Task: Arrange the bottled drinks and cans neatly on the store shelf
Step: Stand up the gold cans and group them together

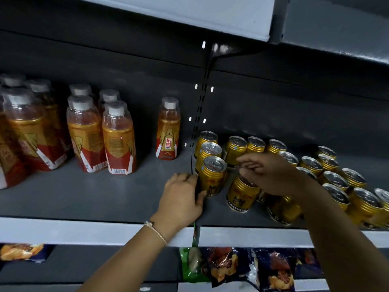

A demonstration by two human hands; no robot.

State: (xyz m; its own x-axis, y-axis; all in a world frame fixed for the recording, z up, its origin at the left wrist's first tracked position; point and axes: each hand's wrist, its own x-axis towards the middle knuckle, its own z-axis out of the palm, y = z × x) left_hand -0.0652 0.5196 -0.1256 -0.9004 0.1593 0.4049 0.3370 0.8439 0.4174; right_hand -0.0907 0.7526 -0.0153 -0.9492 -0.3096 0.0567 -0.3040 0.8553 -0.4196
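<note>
Several gold cans stand on the grey shelf. Three form a column at the shelf seam; my left hand wraps around the front gold can of that column from the left. My right hand grips the top rim of a tilted gold can just to the right. More gold cans crowd the right side, unevenly spaced. One orange-and-red bottle stands alone left of the seam. Several like bottles cluster at the left.
The upper shelf overhangs closely above. A slotted upright runs down the back panel at the seam. Snack bags hang on the level below, with a green packet poking up over the front rail.
</note>
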